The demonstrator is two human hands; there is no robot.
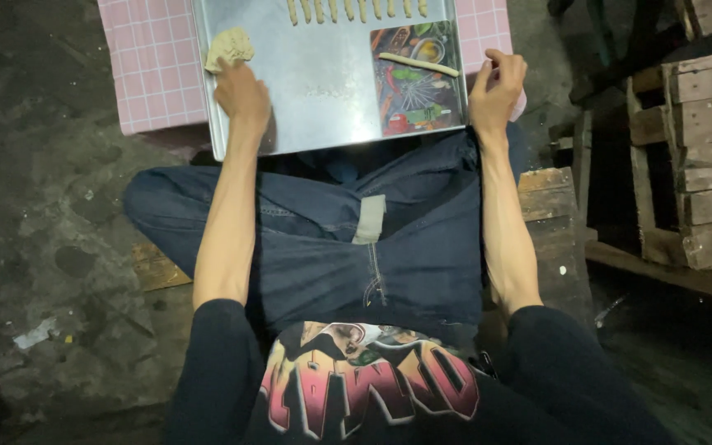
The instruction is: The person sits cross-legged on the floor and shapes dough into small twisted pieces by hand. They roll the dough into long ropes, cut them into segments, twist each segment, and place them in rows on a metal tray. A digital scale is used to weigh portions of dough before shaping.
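Since the work here is pinching and rolling dough into sticks, I'd start at the left: the dough lump (229, 46) sits on the far-left part of the metal tray (323, 99), and the left hand (242, 95) rests right at its near edge, fingers curled and touching it; whether it really has a grip on it I can't tell. My take for doing this well: pull off small even bits so every stick comes out alike, and hold the lump down so it doesn't skid on the bare metal.

Moving right, a row of finished dough sticks (356, 10) lines the tray's far edge, partly cut off by the frame. Next comes a small printed board (418, 78) with vegetable pictures, one rolled dough stick (419, 64) lying across it. The right hand (498, 86) is at the tray's right edge, fingers bent, seemingly closed on nothing.

Under the tray there's a pink checked cloth (154, 66) over a low worktop. A wooden crate stack (702, 156) stands close on the right, so that elbow has little room.
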